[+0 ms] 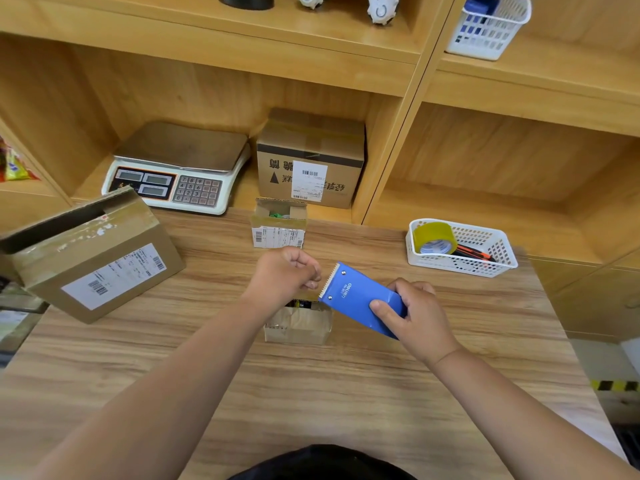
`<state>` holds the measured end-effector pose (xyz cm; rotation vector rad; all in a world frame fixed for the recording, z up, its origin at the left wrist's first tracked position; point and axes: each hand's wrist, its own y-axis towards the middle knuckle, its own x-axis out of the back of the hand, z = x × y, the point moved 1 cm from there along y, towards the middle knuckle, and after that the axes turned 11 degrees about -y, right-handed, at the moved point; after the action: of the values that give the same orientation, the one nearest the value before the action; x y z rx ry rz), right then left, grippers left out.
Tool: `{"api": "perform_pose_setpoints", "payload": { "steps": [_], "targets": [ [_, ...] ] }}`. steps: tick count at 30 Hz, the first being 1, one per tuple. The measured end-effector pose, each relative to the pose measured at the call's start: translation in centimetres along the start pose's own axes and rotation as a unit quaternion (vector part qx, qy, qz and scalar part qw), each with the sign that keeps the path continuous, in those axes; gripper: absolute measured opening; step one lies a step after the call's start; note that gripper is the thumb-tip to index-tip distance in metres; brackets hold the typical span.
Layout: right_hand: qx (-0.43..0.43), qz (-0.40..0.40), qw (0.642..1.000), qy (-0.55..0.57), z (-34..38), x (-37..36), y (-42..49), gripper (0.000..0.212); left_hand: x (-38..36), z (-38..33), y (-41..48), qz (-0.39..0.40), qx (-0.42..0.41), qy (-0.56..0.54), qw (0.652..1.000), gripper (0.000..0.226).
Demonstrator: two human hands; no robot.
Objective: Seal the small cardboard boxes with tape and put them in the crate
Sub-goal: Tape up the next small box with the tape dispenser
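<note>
The small cardboard box (298, 324) stands on the wooden table (311, 393) directly under the person's hands. Its top is open and dark contents show inside. It looks light, thin-walled and worn, so it would likely dent under a hard squeeze. It is best held by its two side walls, low down, with the flaps pressed flat before taping.

Just above the box, the right hand (414, 315) grasps the blue tape dispenser (360, 296) around its body, the toothed edge pointing left. The left hand (284, 275) is clenched as if pinching at those teeth. Whether a tape end lies between its fingers cannot be told.

Beyond the box, at the table's far edge, stands a second small box (278, 225), also open. Far left of the box lies a large box (93, 258). To the right and beyond it, a white basket (498, 244) holds a tape roll (433, 237). No crate can be made out.
</note>
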<state>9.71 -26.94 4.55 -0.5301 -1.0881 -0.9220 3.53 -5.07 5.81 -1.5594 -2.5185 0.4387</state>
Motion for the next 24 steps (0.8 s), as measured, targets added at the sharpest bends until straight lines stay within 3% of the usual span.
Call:
{"api": "perform_pose_setpoints", "payload": {
  "steps": [10,24],
  "targets": [
    [-0.026,0.009,0.999,-0.019,-0.4,0.2,-0.1,0.021,1.8,-0.2,0.3,-0.013,-0.001,0.001,1.0,0.005],
    [-0.041,-0.005,0.988,-0.146,-0.1,0.5,0.7,0.036,2.0,-0.1,1.1,-0.058,-0.02,0.023,0.998,0.01]
  ]
}}
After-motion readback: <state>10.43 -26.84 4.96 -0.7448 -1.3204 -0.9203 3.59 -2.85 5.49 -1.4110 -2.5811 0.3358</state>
